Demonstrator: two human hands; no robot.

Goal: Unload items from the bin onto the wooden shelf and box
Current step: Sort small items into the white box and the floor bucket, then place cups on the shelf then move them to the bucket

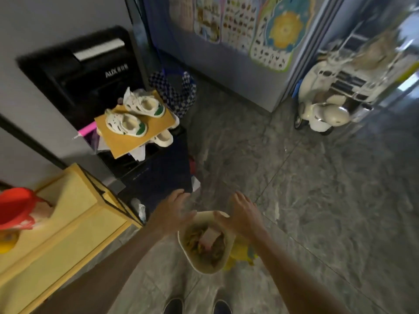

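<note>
A cream plastic bin (192, 261) stands on the grey floor in front of my feet, filled with yellowish items and a pale pink piece. My left hand (174, 211) hovers over its left rim, fingers spread, holding nothing. My right hand (240, 214) is over its far right rim, fingers apart; whether it touches the rim is unclear. A wooden board (149, 130) lies on a dark box (163, 168) further back. Two white-and-green child's shoes (127, 124) (145, 105) rest on the board, and another white shoe (163, 138) peeks out under its edge.
A yellow cabinet (56, 230) stands at the left with a red container (15, 207) on top. A black appliance (81, 71) sits against the wall. A checkered bag (179, 91), a poster-covered door and a cream toy scooter (322, 109) stand beyond.
</note>
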